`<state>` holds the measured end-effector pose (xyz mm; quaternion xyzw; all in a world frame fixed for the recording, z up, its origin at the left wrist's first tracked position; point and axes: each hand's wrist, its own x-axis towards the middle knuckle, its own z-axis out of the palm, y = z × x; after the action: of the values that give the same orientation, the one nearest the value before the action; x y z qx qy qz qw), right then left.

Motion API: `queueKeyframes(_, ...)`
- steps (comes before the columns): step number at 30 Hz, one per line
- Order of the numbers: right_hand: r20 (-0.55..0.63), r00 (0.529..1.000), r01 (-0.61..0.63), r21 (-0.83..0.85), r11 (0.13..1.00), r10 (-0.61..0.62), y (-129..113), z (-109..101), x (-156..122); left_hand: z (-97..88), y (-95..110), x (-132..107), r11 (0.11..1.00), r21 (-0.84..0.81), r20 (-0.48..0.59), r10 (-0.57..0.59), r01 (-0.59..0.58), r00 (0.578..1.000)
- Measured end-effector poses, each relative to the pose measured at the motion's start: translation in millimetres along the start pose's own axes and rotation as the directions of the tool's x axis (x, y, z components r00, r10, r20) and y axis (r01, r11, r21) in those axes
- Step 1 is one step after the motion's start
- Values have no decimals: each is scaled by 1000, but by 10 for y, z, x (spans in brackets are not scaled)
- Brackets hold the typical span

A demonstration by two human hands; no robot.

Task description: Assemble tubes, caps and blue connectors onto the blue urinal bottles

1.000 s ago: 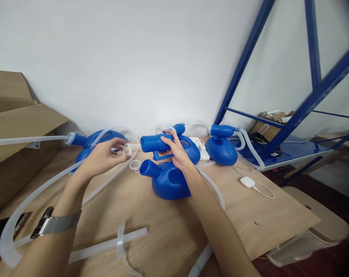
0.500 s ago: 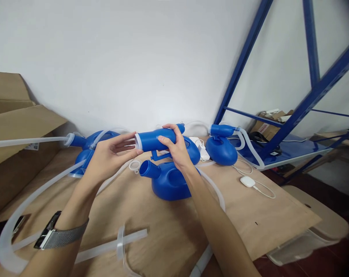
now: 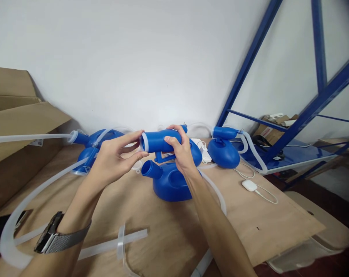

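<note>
Blue cylinder point(image 3: 159, 142), contents hidden: left hand point(image 3: 112, 158) pinches its white rim point(image 3: 146, 142), right hand point(image 3: 182, 152) clasps its body.

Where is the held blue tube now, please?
In the head view, the blue tube is near the centre, in the right hand, its white ring between the left hand's fingertips.

The right hand point(image 3: 182, 152) hides the far end of the blue cylinder point(image 3: 157, 141); the left hand point(image 3: 115, 157) covers parts of the white collar point(image 3: 146, 140) at its mouth; the near blue bottle point(image 3: 170, 186) runs out of sight behind the right wrist; the loose ring point(image 3: 138, 166) is partly covered by the left thumb; the left edge cuts off the large cardboard box point(image 3: 27, 123) and a dark flat object point(image 3: 1, 227); printing on the shelf carton point(image 3: 270, 134) is too small to read.
</note>
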<state>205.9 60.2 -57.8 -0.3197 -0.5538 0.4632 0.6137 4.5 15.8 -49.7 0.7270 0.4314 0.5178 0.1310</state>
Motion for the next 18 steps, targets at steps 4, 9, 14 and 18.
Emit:
queueKeyframes(4,-5,1000,-25,12,1000,25,1,22,-9,15,-58,1,997,74,-4,32,-32,999)
queueKeyframes(9,122,981,-153,15,988,151,50,20,16,-120,-91,42,988,143,18,-63,59,998)
queueKeyframes(14,313,917,-207,-159,965,248,187,-62,68,-401,-124,68,975,203,29,-97,89,995)
queueKeyframes(18,359,894,-88,-447,890,268,273,-248,117,-600,-244,77,956,208,-33,-206,208,978)
